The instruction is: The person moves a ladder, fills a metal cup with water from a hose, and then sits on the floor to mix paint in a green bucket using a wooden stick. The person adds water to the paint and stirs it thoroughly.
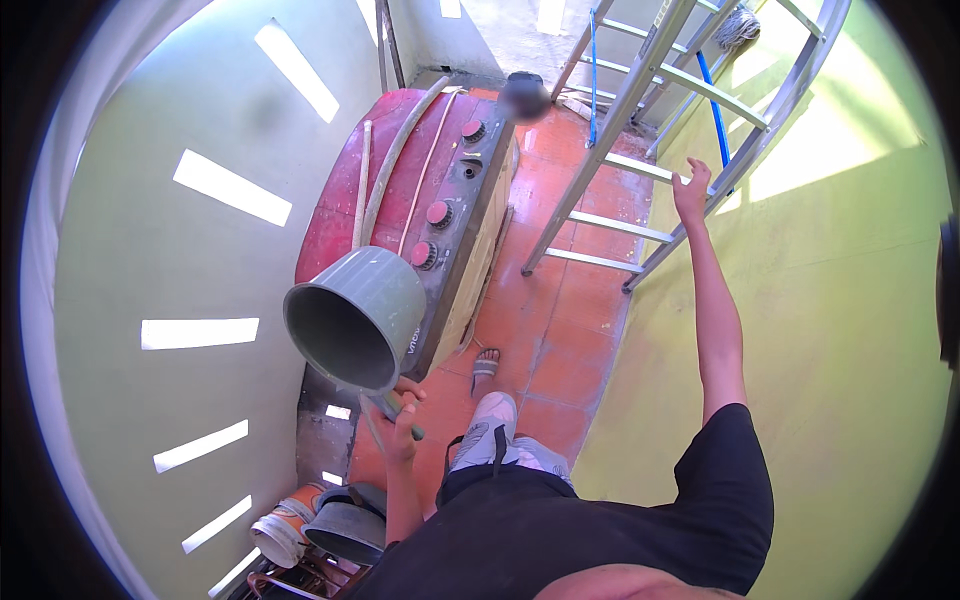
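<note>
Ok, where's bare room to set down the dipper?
Bare floor tiles lie between the ladder's feet, the yellow wall and the sandalled foot; the dipper could probably fit there. Crowded: the red lid under a curved hose, and the lower-left corner, with buckets and a basin.

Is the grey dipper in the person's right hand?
No, the grey dipper is in the grip of the left hand, while the right hand is by the metal ladder.
</note>
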The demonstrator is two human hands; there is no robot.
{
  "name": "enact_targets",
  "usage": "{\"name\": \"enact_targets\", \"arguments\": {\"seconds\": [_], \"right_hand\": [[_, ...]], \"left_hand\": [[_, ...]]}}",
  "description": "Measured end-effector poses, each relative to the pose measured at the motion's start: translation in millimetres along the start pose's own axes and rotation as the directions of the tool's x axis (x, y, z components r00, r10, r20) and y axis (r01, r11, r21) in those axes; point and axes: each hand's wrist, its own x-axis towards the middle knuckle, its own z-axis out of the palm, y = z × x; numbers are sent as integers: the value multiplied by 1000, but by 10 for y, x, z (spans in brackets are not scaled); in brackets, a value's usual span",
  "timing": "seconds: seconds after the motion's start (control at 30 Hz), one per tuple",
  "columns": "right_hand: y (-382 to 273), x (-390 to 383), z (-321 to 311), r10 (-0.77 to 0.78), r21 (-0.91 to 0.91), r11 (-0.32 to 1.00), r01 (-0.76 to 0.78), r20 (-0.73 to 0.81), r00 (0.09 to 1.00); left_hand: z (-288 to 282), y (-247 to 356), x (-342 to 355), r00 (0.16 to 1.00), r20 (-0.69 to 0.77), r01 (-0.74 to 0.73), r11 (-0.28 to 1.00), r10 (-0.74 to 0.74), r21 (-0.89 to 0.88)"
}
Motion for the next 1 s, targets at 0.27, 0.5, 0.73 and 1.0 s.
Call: {"name": "enact_targets", "arguments": {"seconds": [0.27, 0.5, 0.73, 1.0], "right_hand": [[-84, 1732, -1304, 149, 118, 988, -98, -604, 782], [408, 2802, -1629, 171, 400, 916, -36, -308, 936], [629, 2958, -1543, 314, 710, 682, -176, -67, 947], [653, 2919, -1444, 292, 700, 708, -94, -169, 941]], "left_hand": [[1731, -130, 1857, 969, 36, -178, 791, 245, -585], [3378, 119, 4000, 874, 90, -356, 755, 478, -551], [4658, 240, 4524, 932, 207, -82, 731, 297, -678], [5000, 175, 4890, 967, 185, 13, 689, 176, -724]]}}
